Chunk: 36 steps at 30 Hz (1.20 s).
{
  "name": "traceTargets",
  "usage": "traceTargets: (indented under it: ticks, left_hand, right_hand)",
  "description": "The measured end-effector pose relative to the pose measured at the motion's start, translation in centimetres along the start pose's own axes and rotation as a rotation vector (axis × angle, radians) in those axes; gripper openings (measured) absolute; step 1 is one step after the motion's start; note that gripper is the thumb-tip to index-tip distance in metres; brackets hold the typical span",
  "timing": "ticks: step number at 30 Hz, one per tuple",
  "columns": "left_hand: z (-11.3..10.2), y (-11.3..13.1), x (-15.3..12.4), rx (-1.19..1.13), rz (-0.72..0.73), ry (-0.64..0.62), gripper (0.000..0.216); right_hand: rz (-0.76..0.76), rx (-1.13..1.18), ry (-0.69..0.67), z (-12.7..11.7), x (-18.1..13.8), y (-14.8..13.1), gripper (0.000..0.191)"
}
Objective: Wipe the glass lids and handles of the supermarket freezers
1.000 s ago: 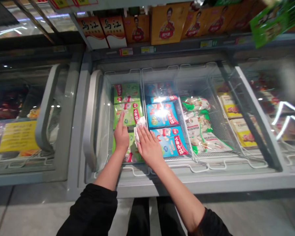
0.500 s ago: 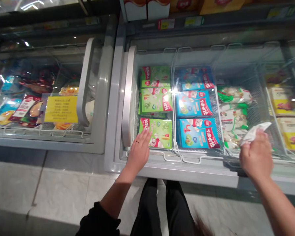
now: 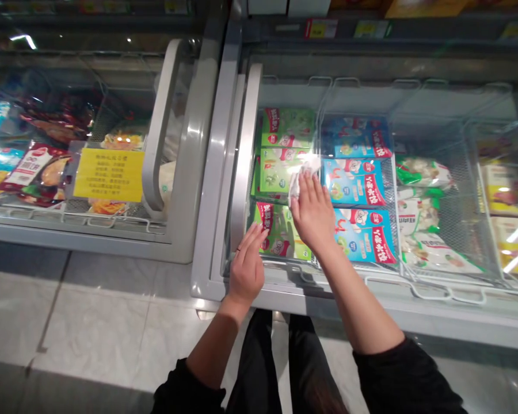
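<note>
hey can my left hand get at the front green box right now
Probably not: your left hand is outside what looks like a glass lid, which seems to cover the front green box.

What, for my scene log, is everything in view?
Freezers: 2, grey, side by side
Notice: 1, yellow, left freezer
Food packs: several, mixed, left freezer
Green boxes: 3+, right freezer
Blue boxes: 3+, beside green
Bags: 3+, white-green, beside blue
Packets: 2+, yellow-white, far right
Shelf boxes: several, white/yellow, top
Price labels: several, multicoloured, top
Cloth or tissue: 1, white, over green boxes
Right hand: 1, on it
Left hand: 1, left of cloth
Sleeves: 2, black, bottom
Trousers: 1, black, bottom
</note>
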<state>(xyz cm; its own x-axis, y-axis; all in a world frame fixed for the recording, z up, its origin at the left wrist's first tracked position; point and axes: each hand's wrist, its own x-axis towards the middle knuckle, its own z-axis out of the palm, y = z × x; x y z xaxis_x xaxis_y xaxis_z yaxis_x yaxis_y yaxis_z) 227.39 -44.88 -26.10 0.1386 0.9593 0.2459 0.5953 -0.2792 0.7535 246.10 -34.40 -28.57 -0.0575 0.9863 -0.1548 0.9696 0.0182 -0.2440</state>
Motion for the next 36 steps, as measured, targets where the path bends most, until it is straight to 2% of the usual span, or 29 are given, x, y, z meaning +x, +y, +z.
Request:
traceTargets:
  ticks: [3, 6, 8, 10, 14, 17, 19, 22, 26, 29, 32, 36]
  left_hand:
    - [-0.3, 0.1, -0.1, 0.032, -0.020, 0.145, 0.049]
    - [-0.4, -0.2, -0.1, 0.074, -0.165, 0.282, 0.044]
    - [-0.3, -0.5, -0.2, 0.088, -0.294, 0.322, 0.044]
    - [-0.2, -0.9, -0.3, 0.094, -0.366, 0.318, 0.046]
    - [-0.1, -1.2, -0.8, 0.051, -0.370, 0.259, 0.050]
    - [-0.3, -1.2, -1.1, -0.023, -0.380, 0.265, 0.049]
    - [-0.5, -1.1, -1.4, -0.062, -0.397, 0.290, 0.048]
    - [-0.8, -1.0, -1.7, -0.106, -0.399, 0.326, 0.048]
    - [-0.6, -1.2, -1.9, -0.137, -0.446, 0.390, 0.054]
    - [-0.4, -1.7, -1.9, -0.057, -0.468, 0.406, 0.055]
    - [-0.3, -2.2, -2.0, -0.025, -0.431, 0.417, 0.054]
    - [-0.2, -2.4, -2.1, -0.058, -0.396, 0.439, 0.053]
  right_hand:
    - [-0.160, 0.034, -0.018, 0.9, -1.2, -4.3, 0.067]
    - [-0.390, 0.102, -0.094, 1.1, -5.1, -5.4, 0.069]
    - [-0.473, 0.113, -0.146, 0.7, -8.2, -3.9, 0.071]
    - [-0.455, 0.083, -0.156, 0.1, -10.9, -0.9, 0.073]
    - [-0.268, -0.012, -0.089, -1.0, -14.6, 6.2, 0.075]
    - [-0.086, -0.038, -0.036, -1.1, -15.3, 8.4, 0.073]
    - [0.049, -0.030, 0.003, -0.7, -15.0, 7.2, 0.071]
    - [0.130, 0.021, 0.030, 0.4, -13.8, 1.8, 0.072]
    - [-0.096, 0.147, -0.048, 2.0, -12.4, -7.6, 0.080]
    - [-0.173, 0.214, -0.081, 2.7, -12.1, -11.8, 0.089]
    - [-0.230, 0.198, -0.103, 2.8, -12.8, -11.9, 0.090]
    - [-0.397, 0.150, -0.193, 1.8, -14.7, -8.5, 0.080]
